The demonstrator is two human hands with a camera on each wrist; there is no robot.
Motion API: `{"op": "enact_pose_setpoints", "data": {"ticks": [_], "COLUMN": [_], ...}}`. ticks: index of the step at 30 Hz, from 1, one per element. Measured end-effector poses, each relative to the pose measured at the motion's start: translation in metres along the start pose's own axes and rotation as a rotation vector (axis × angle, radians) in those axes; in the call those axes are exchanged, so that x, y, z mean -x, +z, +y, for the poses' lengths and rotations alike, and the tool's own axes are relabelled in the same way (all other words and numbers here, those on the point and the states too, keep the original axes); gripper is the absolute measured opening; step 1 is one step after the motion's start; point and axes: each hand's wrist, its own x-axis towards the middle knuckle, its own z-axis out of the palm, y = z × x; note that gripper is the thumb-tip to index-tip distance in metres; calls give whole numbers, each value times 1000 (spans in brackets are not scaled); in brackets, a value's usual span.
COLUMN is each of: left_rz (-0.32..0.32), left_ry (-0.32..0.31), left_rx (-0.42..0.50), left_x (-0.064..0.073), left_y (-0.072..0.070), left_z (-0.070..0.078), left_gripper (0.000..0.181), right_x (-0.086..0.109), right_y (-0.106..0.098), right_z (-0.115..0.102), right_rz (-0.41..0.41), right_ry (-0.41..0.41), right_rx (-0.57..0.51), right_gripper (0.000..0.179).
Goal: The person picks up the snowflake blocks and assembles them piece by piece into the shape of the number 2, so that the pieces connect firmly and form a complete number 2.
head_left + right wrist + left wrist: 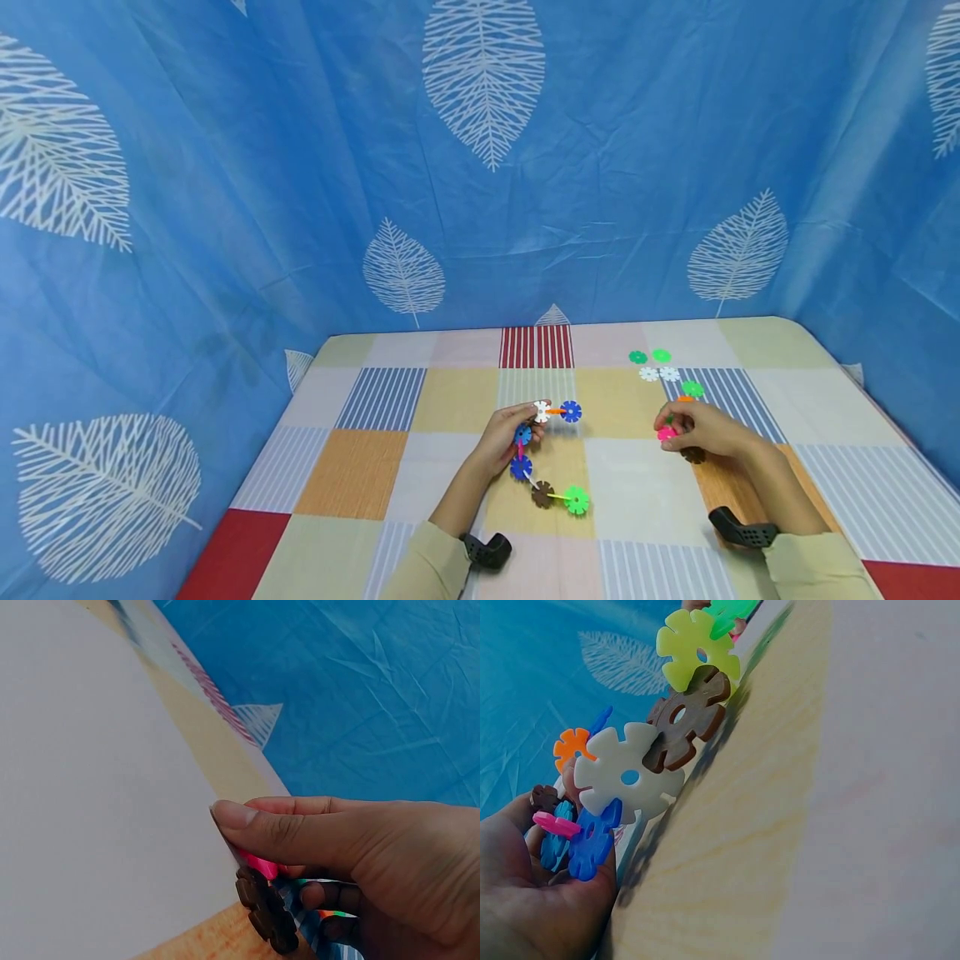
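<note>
My left hand grips the middle of a chain of slotted plastic flower discs. At its upper end an orange disc joins a white disc to a blue disc. The lower part hangs toward me through a pink disc, a blue one, a white disc, a brown disc and a yellow disc, ending in a green disc. To the right, my right hand pinches a pink disc, mostly hidden by the thumb in the right wrist view.
Beside the right hand is a brown disc; whether it touches the hand I cannot tell. Beyond lie green discs, white discs and an orange disc. A blue leaf-print curtain borders the patchwork-covered table.
</note>
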Motion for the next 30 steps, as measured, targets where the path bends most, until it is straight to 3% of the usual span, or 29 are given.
{"op": "enact_pose_setpoints", "data": {"ticks": [15,30], "left_rz": [-39,-5], "left_ry": [3,3], "left_rx": [6,14], "left_x": [-1,1], "left_y": [0,2], "left_z": [0,0], "left_gripper": [37,33], "right_x": [1,2], "right_y": [0,0], "right_z": [-2,-3], "right_rz": [-20,-20], "right_ry": [6,9], "right_rx": [-49,-65], "right_gripper": [25,25]}}
